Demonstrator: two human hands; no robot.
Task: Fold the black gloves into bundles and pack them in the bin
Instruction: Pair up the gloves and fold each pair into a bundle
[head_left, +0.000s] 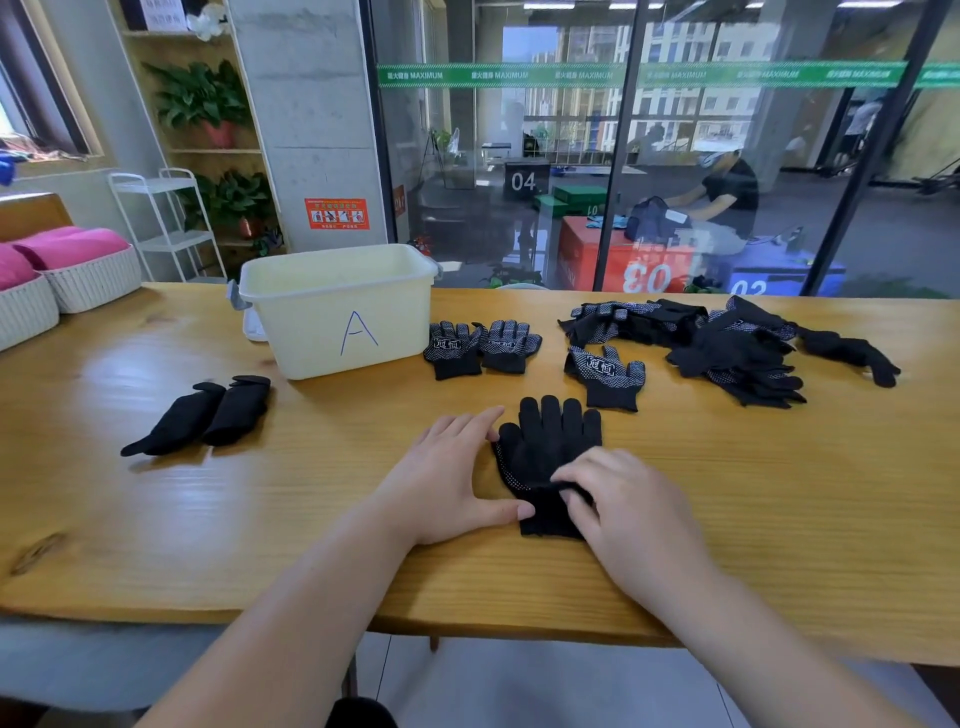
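1. Centrally, the left hand (447, 478) lies flat and spread on the wooden table (208, 519), gripping nothing; its fingertips touch the thumb side of the black glove (545, 452) and its thumb tip rests against the glove's cuff edge.
2. Right hand (623, 504): fingers curled over the cuff end of the same glove, pinching a fold of its fabric between the fingertips.
3. The glove lies between the two hands, fingers pointing away from the person, plain side up; a strip of white grip dots shows along its left edge.
4. Just beyond it, a single dotted glove (605, 376) lies palm up with a white printed label.
5. Further left, a pair of dotted gloves (480, 347) lies side by side, palms up, just right of the bin.
6. At far right, a loose pile of black gloves (727, 348) spreads along the table's rear edge, well apart from the hands.
7. The pale yellow plastic bin (337, 312), marked "A" on its front wall, stands left of centre; no contents are visible above the rim.
8. Left of the bin, two folded glove bundles (208, 415) lie touching on the table.
9. At the far left edge stand white woven baskets (78, 286) holding pink cloth.
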